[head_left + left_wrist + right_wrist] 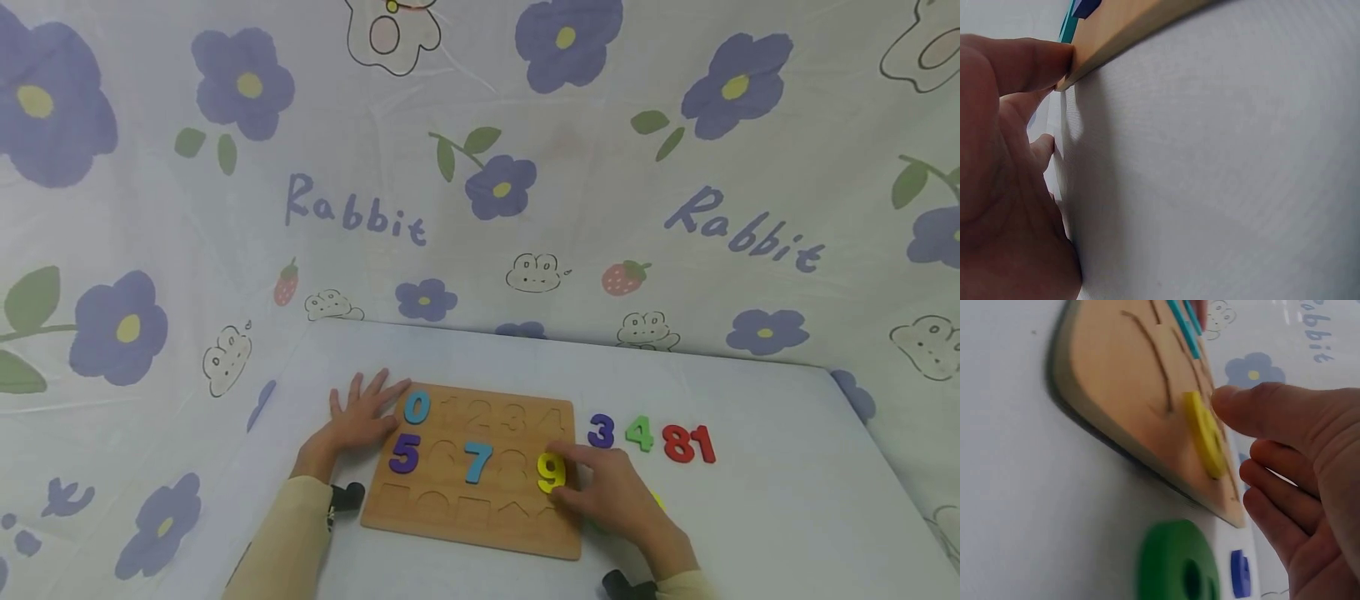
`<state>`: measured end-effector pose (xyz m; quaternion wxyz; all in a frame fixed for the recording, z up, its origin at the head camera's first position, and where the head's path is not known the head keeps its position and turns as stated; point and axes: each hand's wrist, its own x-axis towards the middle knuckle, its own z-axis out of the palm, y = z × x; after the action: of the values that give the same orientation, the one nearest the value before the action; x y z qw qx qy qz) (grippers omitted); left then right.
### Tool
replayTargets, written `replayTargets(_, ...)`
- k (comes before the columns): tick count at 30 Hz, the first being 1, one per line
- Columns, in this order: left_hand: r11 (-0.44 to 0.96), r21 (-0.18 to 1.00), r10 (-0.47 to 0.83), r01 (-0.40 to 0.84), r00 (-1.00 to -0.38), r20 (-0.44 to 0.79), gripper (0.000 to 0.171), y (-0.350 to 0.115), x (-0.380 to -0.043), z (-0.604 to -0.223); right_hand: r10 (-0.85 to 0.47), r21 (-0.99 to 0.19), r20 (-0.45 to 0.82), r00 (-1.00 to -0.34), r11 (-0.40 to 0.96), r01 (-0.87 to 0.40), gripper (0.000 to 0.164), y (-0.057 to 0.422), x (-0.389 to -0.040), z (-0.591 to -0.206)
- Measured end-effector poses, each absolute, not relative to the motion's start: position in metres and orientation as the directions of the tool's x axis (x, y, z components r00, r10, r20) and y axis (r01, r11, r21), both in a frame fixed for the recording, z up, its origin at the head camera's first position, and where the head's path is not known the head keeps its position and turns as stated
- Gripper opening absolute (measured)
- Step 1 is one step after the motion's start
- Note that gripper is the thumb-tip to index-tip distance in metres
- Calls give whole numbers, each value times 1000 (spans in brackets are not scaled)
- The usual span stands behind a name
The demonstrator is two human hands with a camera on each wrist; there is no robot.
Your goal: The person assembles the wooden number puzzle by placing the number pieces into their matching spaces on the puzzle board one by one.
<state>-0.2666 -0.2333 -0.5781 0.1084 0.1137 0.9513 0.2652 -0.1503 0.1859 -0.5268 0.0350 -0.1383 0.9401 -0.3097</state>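
Nearest, two tan sleeves [277,542] reach in over a white table [787,500]. A wooden number board [480,542] lies flat between the hands, shape outlines along its near row.

Right hand [615,492] at the board's right side: thumb and forefinger pinch a yellow 9 [560,475] in the middle row, at its right end; the other fingers bend loosely. Left hand [360,421] at the left edge, fingers spread and extended, thumb and forefinger touching the board.

Same middle row: purple 5 [406,455] at left, blue 7 [478,467] at centre. In the far row, blue 0 [425,407] sits at the left corner, cut number outlines to its right.

Off the board, right: a green piece [1166,562] near the edge, blurred in the right wrist view; a yellow piece [657,500], mostly hidden behind the right hand. Slightly farther, purple 3 [602,431], green 4 [642,435], red 8 [678,444] and red 1 [703,444] form a loose line.

Beyond the table, a pale cloth [577,133] with purple flowers, strawberries and the word "Rabbit".
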Motion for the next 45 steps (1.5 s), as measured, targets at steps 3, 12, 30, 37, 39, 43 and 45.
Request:
replayTargets(3,835,527,274,156,-950,-152,70,-233,-267,-578,-284,-607,23,-958,758,-239,58,193,-149,-519)
replayTargets(12,822,542,286,173,-950,-129,69,-233,-262,-570,-300,-615,81,-950,735,-285,61,224,-141,-493)
replayTargets(30,833,533,268,148,-951,-156,69,-232,-264,-572,-285,-563,3,-959,791,-237,64,294,-110,-472)
replayTargets(37,832,535,274,144,-946,-172,69,-231,-260,-564,-234,-535,-62,-970,828,-166,65,311,-102,-476)
replayTargets(39,830,538,278,145,-945,-174,69,-230,-258,-559,-227,-532,-67,-972,832,-158,66,314,-100,-478)
replayTargets(43,823,547,284,152,-944,-166,68,-228,-254,-552,-212,-529,-68,-975,836,-145,67,319,-98,-485)
replayTargets(45,827,541,282,153,-945,-164,67,-227,-253,-551,-206,-531,-63,-977,835,-142,68,319,-97,-489)
